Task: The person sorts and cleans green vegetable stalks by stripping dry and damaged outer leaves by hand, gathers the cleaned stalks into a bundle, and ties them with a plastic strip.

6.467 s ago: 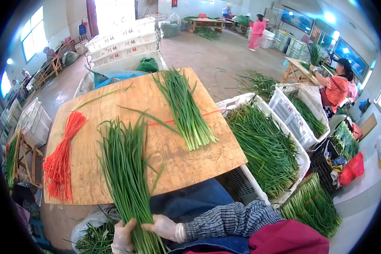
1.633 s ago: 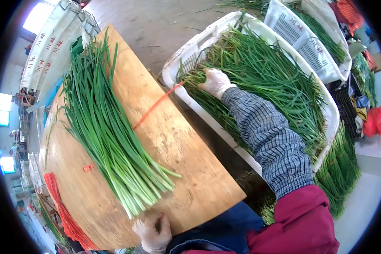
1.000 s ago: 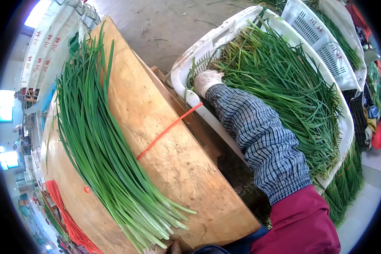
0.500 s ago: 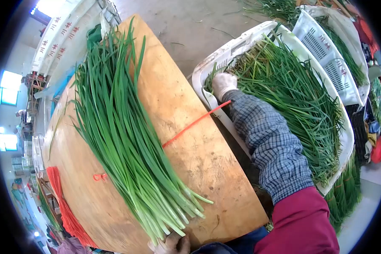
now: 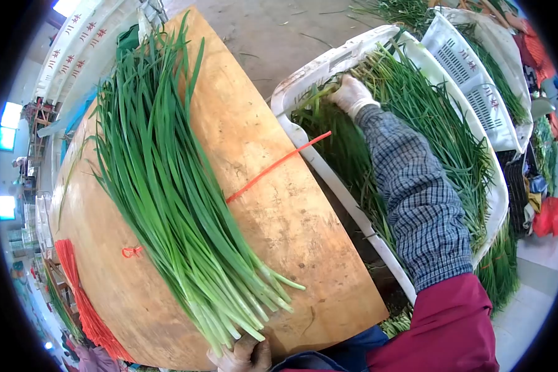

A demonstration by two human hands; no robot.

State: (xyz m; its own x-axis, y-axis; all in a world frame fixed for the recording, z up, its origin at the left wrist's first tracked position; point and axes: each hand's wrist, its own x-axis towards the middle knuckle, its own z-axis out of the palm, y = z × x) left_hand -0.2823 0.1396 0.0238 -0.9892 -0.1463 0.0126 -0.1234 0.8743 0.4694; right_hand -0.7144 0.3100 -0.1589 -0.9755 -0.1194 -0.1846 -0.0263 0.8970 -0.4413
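A long bunch of garlic chives (image 5: 173,186) lies across the wooden board, dark leaf tips at the far end and pale stem ends near me. At the near edge my left hand (image 5: 245,354) has its fingers curled against those stem ends, partly cut off by the frame. My right hand (image 5: 351,96), in a pale glove, is closed on garlic chives at the far left inside the white crate (image 5: 285,93). Its fingertips are partly hidden among the leaves. A red tie strip (image 5: 279,166) runs out from beneath the bunch over the board's right edge.
A sheaf of red tie strips (image 5: 87,304) lies at the left of the wooden board (image 5: 316,248), and a small red loop (image 5: 132,252) sits nearer the bunch. Another white crate (image 5: 471,74) with greens stands behind at right. Bundled greens (image 5: 499,266) stand beside the crates.
My right hand has shifted right within the crate, and the chives there have been pulled over, exposing darker leaves beneath. The left hand stays at the stem ends. The view has shifted slightly.
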